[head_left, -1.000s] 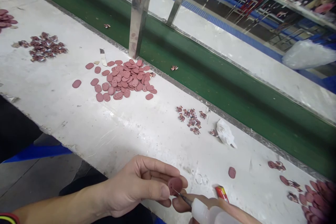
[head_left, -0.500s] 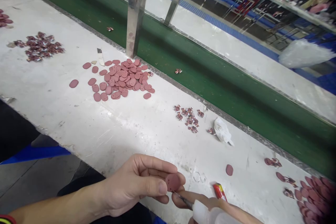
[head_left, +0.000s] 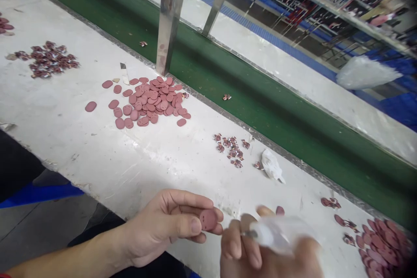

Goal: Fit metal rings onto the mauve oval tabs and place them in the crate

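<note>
My left hand pinches a small pink oval piece between thumb and fingers, just above the near edge of the white table. My right hand, blurred by motion, is wrapped round a white squeeze bottle with a thin metal tip. The tip points left and stands a little apart from the piece. A loose pink oval lies on the table just behind the right hand.
A pile of pink ovals lies left of centre, another pile at the right edge. Small patterned bits and a crumpled white scrap sit mid-table; more bits far left. A green conveyor belt and metal posts run behind.
My right hand has risen and turned, drawing the bottle's tip away from the pink piece. It now hides the small red item on the table. My left hand has barely moved.
</note>
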`<state>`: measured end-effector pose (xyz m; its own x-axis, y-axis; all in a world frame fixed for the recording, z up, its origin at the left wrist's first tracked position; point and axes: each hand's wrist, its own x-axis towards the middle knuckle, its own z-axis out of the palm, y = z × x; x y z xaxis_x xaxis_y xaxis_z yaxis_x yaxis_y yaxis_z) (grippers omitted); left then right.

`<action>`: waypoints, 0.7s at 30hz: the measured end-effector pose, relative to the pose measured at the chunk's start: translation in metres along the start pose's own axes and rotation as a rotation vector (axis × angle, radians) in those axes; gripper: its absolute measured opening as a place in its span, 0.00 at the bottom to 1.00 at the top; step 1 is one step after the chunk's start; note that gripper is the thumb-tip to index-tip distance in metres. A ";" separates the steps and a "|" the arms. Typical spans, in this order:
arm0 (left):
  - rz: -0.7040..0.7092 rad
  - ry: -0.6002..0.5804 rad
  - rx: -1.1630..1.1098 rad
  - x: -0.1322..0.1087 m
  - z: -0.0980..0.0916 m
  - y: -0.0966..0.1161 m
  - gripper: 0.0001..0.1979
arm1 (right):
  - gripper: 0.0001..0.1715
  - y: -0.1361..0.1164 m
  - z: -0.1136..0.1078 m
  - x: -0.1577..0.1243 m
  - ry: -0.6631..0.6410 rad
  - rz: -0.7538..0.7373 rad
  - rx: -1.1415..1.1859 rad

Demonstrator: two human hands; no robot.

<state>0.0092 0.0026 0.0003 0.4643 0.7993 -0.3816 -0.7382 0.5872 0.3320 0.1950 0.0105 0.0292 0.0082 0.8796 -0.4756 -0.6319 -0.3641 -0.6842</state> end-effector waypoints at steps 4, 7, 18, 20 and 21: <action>0.102 0.090 -0.026 -0.002 -0.004 0.012 0.14 | 0.20 0.032 0.019 0.043 -0.171 0.363 0.516; 0.174 0.181 -0.022 -0.006 -0.008 0.022 0.13 | 0.19 0.055 0.019 0.070 -0.227 0.390 0.599; 0.227 0.371 -0.046 -0.010 -0.013 0.036 0.13 | 0.38 0.048 -0.004 0.039 -0.341 0.451 0.233; 0.232 0.385 -0.049 -0.010 -0.013 0.036 0.13 | 0.39 0.028 -0.006 0.027 -0.328 0.383 0.053; 0.235 0.389 -0.052 -0.010 -0.013 0.036 0.14 | 0.38 0.014 -0.007 0.027 -0.305 0.320 -0.038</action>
<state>-0.0287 0.0142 0.0054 0.0703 0.7967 -0.6002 -0.8297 0.3808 0.4082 0.1913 0.0266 0.0031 -0.4156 0.7688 -0.4860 -0.5368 -0.6387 -0.5513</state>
